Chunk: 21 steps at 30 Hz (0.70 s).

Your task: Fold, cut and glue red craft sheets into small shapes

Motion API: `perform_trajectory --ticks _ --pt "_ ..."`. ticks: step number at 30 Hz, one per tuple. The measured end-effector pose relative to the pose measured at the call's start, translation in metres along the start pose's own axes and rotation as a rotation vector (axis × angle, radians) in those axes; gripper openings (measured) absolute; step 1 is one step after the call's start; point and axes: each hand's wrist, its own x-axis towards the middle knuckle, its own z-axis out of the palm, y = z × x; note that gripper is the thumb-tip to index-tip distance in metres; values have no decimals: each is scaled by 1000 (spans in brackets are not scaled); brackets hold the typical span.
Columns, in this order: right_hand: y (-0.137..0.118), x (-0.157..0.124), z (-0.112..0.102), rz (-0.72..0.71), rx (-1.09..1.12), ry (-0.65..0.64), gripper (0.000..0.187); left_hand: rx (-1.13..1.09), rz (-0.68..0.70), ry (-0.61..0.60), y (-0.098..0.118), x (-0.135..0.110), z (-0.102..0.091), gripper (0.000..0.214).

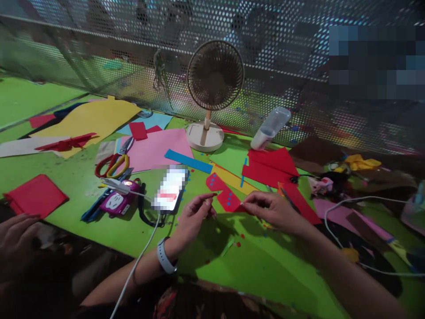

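A red felt-like cutout (229, 198) with a notch in its edge and several blue dots lies on the green table. At its right tip, my right hand (274, 210) is closed in a pinch; a tiny pale speck shows at the fingertips, too small to name. My left hand (195, 217), with a pale watch band (165, 256) on its wrist, hovers left of the cutout. Its thumb and fingers come together, and whatever they hold is hidden. Tiny red and blue scraps (238, 244) are scattered below. Behind the cutout lie a yellow strip (234, 179) and a blue strip (188, 160).
A fan (206, 138) and a tilted bottle (270, 128) stand against the perforated metal screen. Leftward are a lit phone (171, 190), a purple power socket (116, 201) and scissors (113, 164). A white cable crosses my left forearm. Another person's hand (18, 237) rests at the left edge.
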Motion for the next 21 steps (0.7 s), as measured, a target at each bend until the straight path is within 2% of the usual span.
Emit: perform_trajectory --ticks 4,8,9,12,14,17,19,21 --pt "17 27 -27 -34 -70 295 29 -10 -52 -4 1 0 0 40" --pt "45 88 -44 -63 -233 591 29 34 -74 -47 0 -1 1 34" --pt "51 103 -45 -52 -256 636 30 44 -71 -58 0 -1 1 33" --pt "65 133 -42 6 -175 644 42 68 -60 -60 0 -1 1 31" --pt "71 133 -37 -20 -236 594 47 68 -64 -57 1 -1 0 29" --pt "83 110 -35 -44 -430 506 33 83 -61 -73 1 -2 -1 26" --pt "94 90 -47 8 -495 540 26 106 -37 -95 1 -3 0 24" --pt "109 74 -71 96 -528 654 28 121 -28 -112 0 -3 1 24"
